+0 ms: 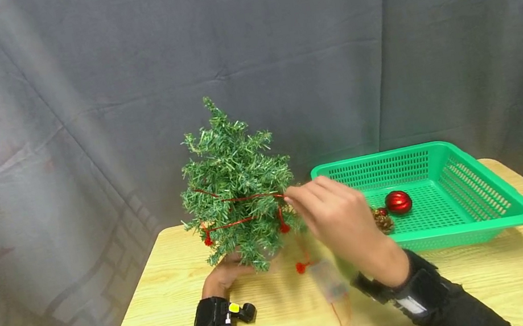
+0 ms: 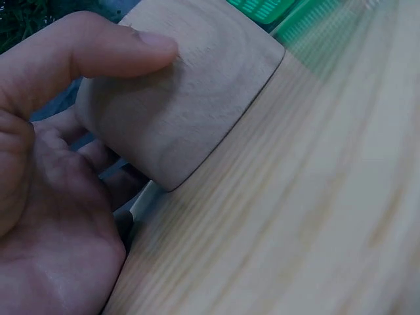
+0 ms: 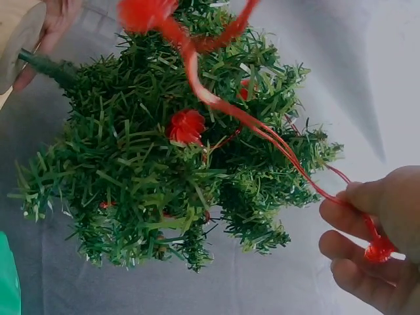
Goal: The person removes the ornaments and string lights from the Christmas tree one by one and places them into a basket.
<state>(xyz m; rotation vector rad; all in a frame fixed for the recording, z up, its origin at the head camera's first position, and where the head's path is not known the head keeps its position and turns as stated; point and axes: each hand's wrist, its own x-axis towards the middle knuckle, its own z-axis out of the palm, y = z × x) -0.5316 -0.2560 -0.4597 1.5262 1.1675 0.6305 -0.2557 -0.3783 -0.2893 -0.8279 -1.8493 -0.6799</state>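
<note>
A small artificial Christmas tree [image 1: 232, 162] stands on the table. My left hand [image 1: 228, 275] grips its wooden base [image 2: 190, 98] low down, the thumb lying on the near side in the left wrist view. A red string [image 3: 282, 147] with small red pompoms [image 3: 186, 126] runs across the branches. At the tree's right side my right hand [image 1: 335, 214] pinches this string between thumb and fingertips, and one red pompom [image 3: 378, 252] hangs by its fingers. Below that hand, a blurred translucent box [image 1: 330, 280] dangles over the table with cord trailing from it.
To the right, a green plastic basket [image 1: 460, 231] holds a shiny red ball [image 1: 398, 202] and a pine cone [image 1: 383, 223], partly behind my right hand. The wooden table [image 1: 153, 325] ends at a grey curtain [image 1: 307, 63] behind.
</note>
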